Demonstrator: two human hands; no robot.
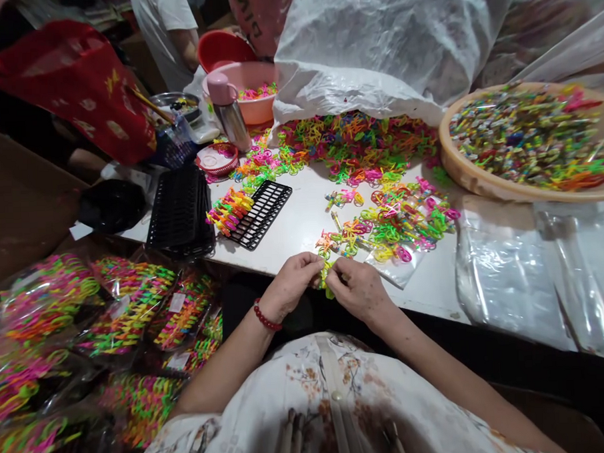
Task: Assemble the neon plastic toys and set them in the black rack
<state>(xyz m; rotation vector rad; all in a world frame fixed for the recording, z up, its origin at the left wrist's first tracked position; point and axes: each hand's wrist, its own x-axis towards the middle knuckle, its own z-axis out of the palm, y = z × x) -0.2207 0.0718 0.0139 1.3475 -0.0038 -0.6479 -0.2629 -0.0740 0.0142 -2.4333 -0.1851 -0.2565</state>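
Observation:
At the table's front edge, both hands pinch one small yellow-green plastic piece [328,273]. My left hand [300,278], with a red bead bracelet at the wrist, closes its fingertips on one side of it. My right hand [357,287] grips the other side with curled fingers, which hide part of the piece. Just beyond lies a loose heap of small bright plastic pieces [402,222], some with thin tubes among them. To the left, a black slotted rack [265,213] carries a row of coloured pieces [230,213] along its left part.
Black racks [178,208] are stacked at left. A large white sack [374,43] spills coloured pieces at the back. A peach basin [446,140] of small parts and clear plastic bags [507,271] lie right. Filled packs [125,301] are piled lower left. A thermos [231,116] stands behind.

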